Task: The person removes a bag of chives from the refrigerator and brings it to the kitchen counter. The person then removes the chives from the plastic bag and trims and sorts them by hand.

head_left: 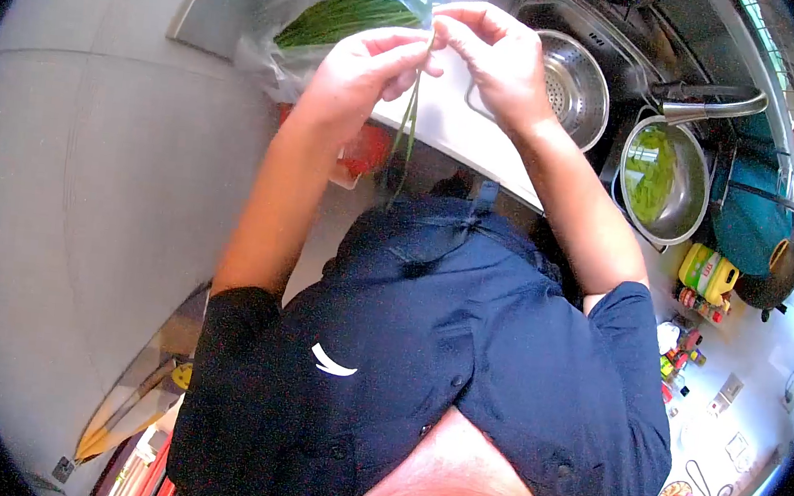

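Note:
A few long, thin green chive stalks [412, 120] hang down from my left hand [361, 72], whose fingers are closed around them. My right hand [496, 59] pinches at the upper end of the same stalks, its fingertips meeting those of the left. What exactly lies between the right fingertips is mostly hidden. Just behind the hands, a clear plastic bag [280, 19] lies spread on the white counter [439, 109], with a thick bunch of green chives [352, 16] inside.
Right of my hands a steel colander [593, 80] sits by the sink. Further right, a steel pot [696, 172] holds cut green vegetables [650, 177] below the faucet [711, 108]. A container with something red [363, 149] stands below the counter edge. A yellow bottle [708, 273] is at right.

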### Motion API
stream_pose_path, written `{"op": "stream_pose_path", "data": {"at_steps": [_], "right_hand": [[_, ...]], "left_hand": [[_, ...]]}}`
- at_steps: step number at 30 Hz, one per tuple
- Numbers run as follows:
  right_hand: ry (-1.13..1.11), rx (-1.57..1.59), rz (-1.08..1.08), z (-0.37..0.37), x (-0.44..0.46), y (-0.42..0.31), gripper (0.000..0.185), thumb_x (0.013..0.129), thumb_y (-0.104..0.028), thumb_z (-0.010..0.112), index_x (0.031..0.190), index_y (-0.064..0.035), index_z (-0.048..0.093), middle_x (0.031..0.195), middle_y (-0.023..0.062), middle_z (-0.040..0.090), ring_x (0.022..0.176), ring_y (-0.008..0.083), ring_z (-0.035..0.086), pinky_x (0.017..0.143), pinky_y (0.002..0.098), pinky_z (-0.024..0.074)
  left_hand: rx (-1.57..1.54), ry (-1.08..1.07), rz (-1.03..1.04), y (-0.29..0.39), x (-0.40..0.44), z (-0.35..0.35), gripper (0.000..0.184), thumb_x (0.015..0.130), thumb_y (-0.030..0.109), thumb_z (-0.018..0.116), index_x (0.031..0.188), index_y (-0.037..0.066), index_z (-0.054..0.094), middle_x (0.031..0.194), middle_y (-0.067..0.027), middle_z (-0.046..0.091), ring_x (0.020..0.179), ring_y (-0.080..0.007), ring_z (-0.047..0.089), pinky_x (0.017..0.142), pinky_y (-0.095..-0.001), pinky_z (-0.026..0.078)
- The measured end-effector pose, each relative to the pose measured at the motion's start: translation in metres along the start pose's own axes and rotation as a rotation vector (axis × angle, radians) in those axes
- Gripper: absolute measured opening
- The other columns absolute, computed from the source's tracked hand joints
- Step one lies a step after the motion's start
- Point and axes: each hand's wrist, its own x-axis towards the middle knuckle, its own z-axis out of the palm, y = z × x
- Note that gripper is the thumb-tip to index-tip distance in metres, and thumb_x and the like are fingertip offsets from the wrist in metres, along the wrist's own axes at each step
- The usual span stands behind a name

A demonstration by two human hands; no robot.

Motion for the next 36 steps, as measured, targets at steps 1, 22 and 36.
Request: {"op": "stream_pose_path", "data": {"at_steps": [1, 22, 36], "right_hand": [[0.035, 0.017, 0.006, 0.001, -0.001, 0.002, 0.022, 0.091, -0.014, 0.072, 0.107, 0.0006, 0.07, 0.096, 0.0072, 0.072, 0.086, 0.0132, 0.068, 0.078, 0.0276, 0.0549], [-0.008, 0.319, 0.619, -0.071, -0.071, 0.012, 0.046, 0.102, -0.038, 0.05, 0.121, 0.0029, 0.064, 0.104, 0.0186, 0.071, 0.091, 0.0245, 0.068, 0.082, 0.0357, 0.054], [0.001, 0.241, 0.692, -0.101, -0.095, 0.009, 0.046, 0.102, -0.037, 0.052, 0.122, 0.002, 0.064, 0.105, 0.0138, 0.072, 0.082, 0.0147, 0.067, 0.072, 0.0252, 0.056]], "left_hand": [[-0.003, -0.016, -0.026, -0.001, 0.003, -0.003, 0.025, 0.096, 0.02, 0.064, 0.112, 0.002, 0.069, 0.086, -0.0015, 0.068, 0.063, -0.0036, 0.046, 0.055, -0.02, 0.033], [-0.577, 0.222, -0.087, -0.045, 0.059, -0.044, 0.022, 0.095, 0.019, 0.066, 0.112, 0.005, 0.063, 0.113, -0.012, 0.07, 0.089, -0.0191, 0.066, 0.086, -0.0363, 0.058], [-0.642, 0.23, -0.009, -0.041, 0.067, -0.068, 0.024, 0.097, 0.014, 0.062, 0.118, 0.003, 0.06, 0.116, -0.0129, 0.067, 0.098, -0.0226, 0.065, 0.094, -0.0396, 0.055]]}}
